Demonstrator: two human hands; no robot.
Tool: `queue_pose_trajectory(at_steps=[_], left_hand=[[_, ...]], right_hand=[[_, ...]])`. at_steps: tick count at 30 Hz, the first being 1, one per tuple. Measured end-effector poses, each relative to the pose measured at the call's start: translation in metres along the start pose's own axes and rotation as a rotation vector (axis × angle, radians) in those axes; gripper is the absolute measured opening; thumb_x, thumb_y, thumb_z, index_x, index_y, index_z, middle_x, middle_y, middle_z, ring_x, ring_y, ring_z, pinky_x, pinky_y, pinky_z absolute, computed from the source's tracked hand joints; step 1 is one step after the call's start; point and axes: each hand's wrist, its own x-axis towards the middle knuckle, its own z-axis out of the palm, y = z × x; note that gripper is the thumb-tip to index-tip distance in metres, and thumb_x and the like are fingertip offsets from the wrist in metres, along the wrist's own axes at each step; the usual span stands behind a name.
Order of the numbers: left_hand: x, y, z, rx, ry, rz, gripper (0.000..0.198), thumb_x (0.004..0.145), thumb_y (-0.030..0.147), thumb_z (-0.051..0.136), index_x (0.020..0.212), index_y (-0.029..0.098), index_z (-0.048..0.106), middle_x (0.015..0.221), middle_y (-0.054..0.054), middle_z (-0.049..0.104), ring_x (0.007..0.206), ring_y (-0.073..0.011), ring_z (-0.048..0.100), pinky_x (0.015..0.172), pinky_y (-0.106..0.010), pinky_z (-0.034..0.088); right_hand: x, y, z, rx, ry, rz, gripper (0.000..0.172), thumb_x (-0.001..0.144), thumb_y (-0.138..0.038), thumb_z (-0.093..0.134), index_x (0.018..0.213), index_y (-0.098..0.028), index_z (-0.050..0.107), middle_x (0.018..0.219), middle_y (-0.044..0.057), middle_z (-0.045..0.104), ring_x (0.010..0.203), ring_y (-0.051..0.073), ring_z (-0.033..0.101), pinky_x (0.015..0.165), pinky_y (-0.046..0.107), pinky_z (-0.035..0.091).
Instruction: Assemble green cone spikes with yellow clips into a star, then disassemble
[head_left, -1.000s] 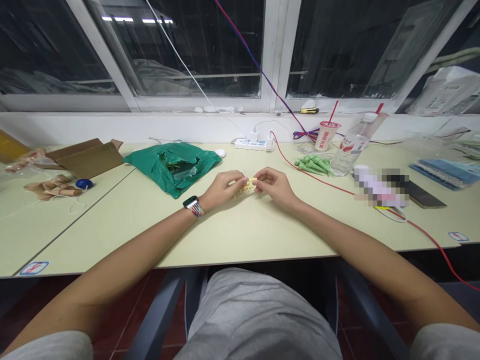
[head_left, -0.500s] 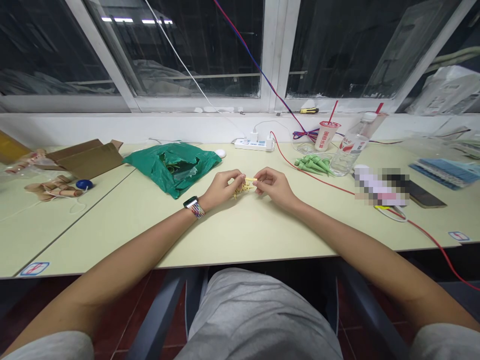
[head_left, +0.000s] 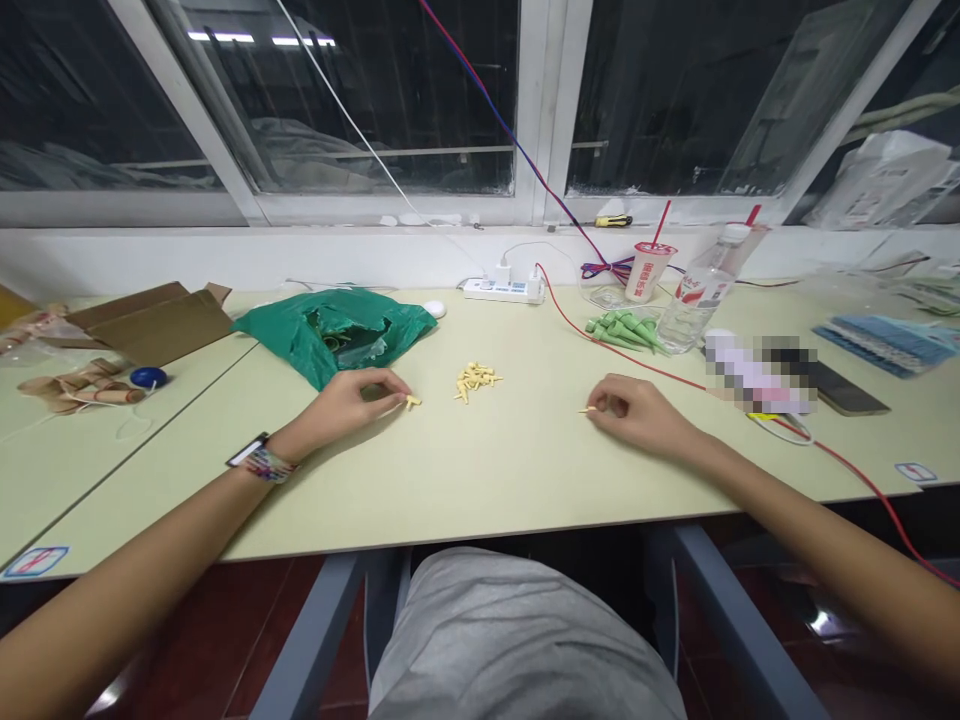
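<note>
Pale yellow pieces (head_left: 476,381) lie heaped mid-bench (head_left: 495,480), touched by neither hand. Left hand (head_left: 346,403) pinches what seems a small yellow piece (head_left: 411,402); right hand (head_left: 634,412), curled, holds a thin sliver (head_left: 587,409). Most pieces remain in the heap.

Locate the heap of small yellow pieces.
In the head view, the small yellow pieces lie mid-table between the left hand and right hand, below the white power strip.
</note>
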Motion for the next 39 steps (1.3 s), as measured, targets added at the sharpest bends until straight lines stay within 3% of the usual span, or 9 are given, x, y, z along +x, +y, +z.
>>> queue_pose_trajectory(at_steps=[5, 9, 15, 27, 34, 39], left_hand=[[-0.014, -0.023, -0.020, 0.186, 0.014, 0.048, 0.033, 0.094, 0.056, 0.067, 0.091, 0.026, 0.079, 0.101, -0.005, 0.081, 0.098, -0.0271, 0.073, 0.091, -0.034, 0.054], [-0.014, -0.022, -0.024, 0.261, 0.011, 0.089, 0.031, 0.096, 0.052, 0.061, 0.097, 0.026, 0.077, 0.104, -0.006, 0.080, 0.102, -0.0282, 0.072, 0.095, -0.038, 0.053], [-0.012, -0.010, -0.018, 0.300, -0.021, 0.107, 0.037, 0.097, 0.056, 0.059, 0.105, 0.026, 0.079, 0.111, -0.007, 0.080, 0.108, -0.0298, 0.071, 0.099, -0.041, 0.051], [-0.016, -0.023, -0.022, 0.342, 0.015, 0.100, 0.034, 0.098, 0.053, 0.059, 0.098, 0.026, 0.080, 0.106, -0.006, 0.080, 0.105, -0.0292, 0.071, 0.099, -0.041, 0.051], [-0.008, -0.012, -0.019, 0.303, 0.041, 0.063, 0.035, 0.097, 0.056, 0.061, 0.100, 0.026, 0.078, 0.105, -0.006, 0.080, 0.099, -0.0276, 0.072, 0.091, -0.037, 0.053], [0.014, 0.026, 0.003, 0.271, -0.013, 0.094, 0.036, 0.097, 0.056, 0.062, 0.100, 0.024, 0.076, 0.101, -0.008, 0.080, 0.092, -0.0269, 0.073, 0.081, -0.036, 0.052]], right_hand=[[-0.029, 0.030, -0.032, -0.132, 0.086, 0.106, 0.012, 0.091, -0.033, 0.068, 0.088, -0.023, 0.073, 0.087, 0.003, 0.070, 0.066, 0.016, 0.056, 0.064, 0.032, 0.043], [-0.039, 0.044, -0.046, -0.197, 0.126, 0.152, 0.016, 0.090, -0.037, 0.068, 0.086, -0.023, 0.073, 0.085, 0.004, 0.070, 0.066, 0.018, 0.058, 0.063, 0.034, 0.044], [-0.043, 0.045, -0.051, -0.178, 0.126, 0.158, 0.023, 0.091, -0.043, 0.068, 0.099, -0.023, 0.077, 0.092, 0.006, 0.072, 0.065, 0.018, 0.059, 0.064, 0.035, 0.047], [-0.042, 0.049, -0.054, -0.212, 0.106, 0.193, 0.025, 0.093, -0.045, 0.065, 0.094, -0.024, 0.077, 0.097, 0.008, 0.073, 0.070, 0.019, 0.063, 0.068, 0.037, 0.051], [-0.036, 0.035, -0.054, -0.294, 0.164, 0.180, 0.027, 0.093, -0.045, 0.064, 0.099, -0.021, 0.076, 0.099, 0.010, 0.072, 0.065, 0.020, 0.063, 0.067, 0.039, 0.050], [-0.004, 0.006, -0.043, -0.283, 0.237, 0.101, 0.018, 0.093, -0.034, 0.061, 0.095, -0.022, 0.074, 0.095, 0.009, 0.073, 0.064, 0.020, 0.062, 0.068, 0.039, 0.048]])
